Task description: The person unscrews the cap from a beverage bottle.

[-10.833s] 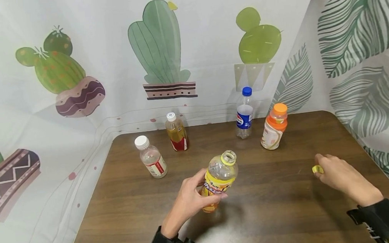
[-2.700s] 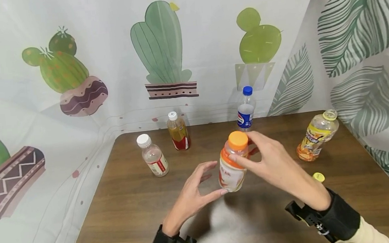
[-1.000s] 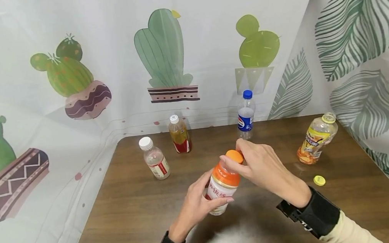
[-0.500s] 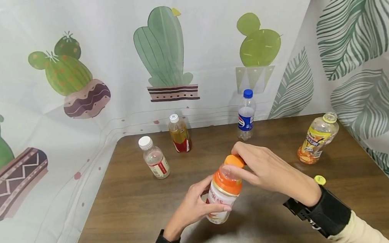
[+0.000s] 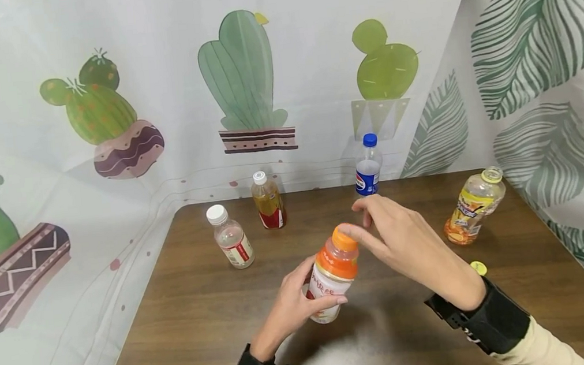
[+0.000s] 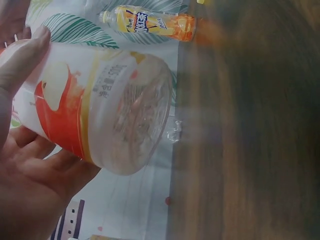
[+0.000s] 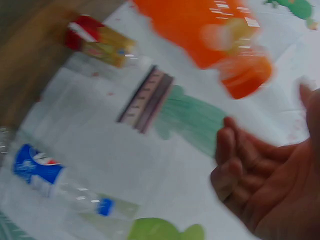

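Observation:
My left hand (image 5: 293, 303) grips a plastic bottle (image 5: 327, 284) with a white label and an orange neck, tilted and held above the table. Its clear base (image 6: 142, 112) faces the left wrist camera. An orange cap (image 5: 343, 239) sits on the bottle's mouth. Beside the cap is my right hand (image 5: 406, 241), its thumb and fingers spread apart with nothing between them. In the right wrist view a gap shows between those fingers and the cap (image 7: 246, 77).
On the wooden table (image 5: 207, 340) stand a white-capped clear bottle (image 5: 232, 240), an amber bottle (image 5: 269, 203), a blue-capped Pepsi bottle (image 5: 367, 170) and an uncapped yellow-labelled bottle (image 5: 469, 210). A loose yellow cap (image 5: 479, 267) lies at the right.
Earlier the left hand held the yellow-labelled bottle, now standing at the right; the orange-capped bottle has come into that hand. In the last half second the right fingers have come off the orange cap.

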Motion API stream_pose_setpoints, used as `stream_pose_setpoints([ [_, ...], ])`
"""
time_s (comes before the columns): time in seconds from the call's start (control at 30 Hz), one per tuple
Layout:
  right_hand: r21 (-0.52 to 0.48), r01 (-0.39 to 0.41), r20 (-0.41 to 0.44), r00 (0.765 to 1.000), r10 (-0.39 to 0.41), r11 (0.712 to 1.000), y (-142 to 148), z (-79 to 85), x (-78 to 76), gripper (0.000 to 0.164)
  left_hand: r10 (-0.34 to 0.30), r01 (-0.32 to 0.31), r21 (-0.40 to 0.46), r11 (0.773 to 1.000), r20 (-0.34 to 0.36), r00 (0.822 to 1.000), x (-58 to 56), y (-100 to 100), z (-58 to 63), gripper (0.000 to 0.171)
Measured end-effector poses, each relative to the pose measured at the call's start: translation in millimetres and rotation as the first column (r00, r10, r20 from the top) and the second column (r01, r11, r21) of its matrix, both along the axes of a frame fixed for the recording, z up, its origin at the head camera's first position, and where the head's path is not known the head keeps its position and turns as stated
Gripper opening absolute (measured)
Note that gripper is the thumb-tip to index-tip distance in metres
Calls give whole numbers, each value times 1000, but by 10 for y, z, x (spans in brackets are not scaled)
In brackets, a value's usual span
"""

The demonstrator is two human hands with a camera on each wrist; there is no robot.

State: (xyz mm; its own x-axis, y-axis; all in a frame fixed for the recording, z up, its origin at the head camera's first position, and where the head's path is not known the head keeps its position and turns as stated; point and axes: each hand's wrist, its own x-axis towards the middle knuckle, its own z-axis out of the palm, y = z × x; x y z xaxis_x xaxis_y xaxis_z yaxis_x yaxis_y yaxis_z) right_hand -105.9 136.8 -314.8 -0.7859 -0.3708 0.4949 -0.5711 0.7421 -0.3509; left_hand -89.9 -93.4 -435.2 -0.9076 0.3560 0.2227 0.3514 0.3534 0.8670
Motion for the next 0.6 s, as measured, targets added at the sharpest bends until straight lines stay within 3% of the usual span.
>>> stream_pose_setpoints([
  [0.13, -14, 105, 46, 993, -104, 994, -92, 78, 61, 39, 29, -31, -37, 999, -51, 998, -14, -1, 23, 73],
  [0.37, 48, 173, 11, 985, -174, 984, -202, -34, 74, 48, 57, -75, -131, 989, -134, 989, -40, 24, 45, 78],
  [0.6, 37, 238, 180, 954, -240, 971, -211, -58, 77, 51, 98, -129, -177, 976, -174, 980, -33, 24, 23, 75],
])
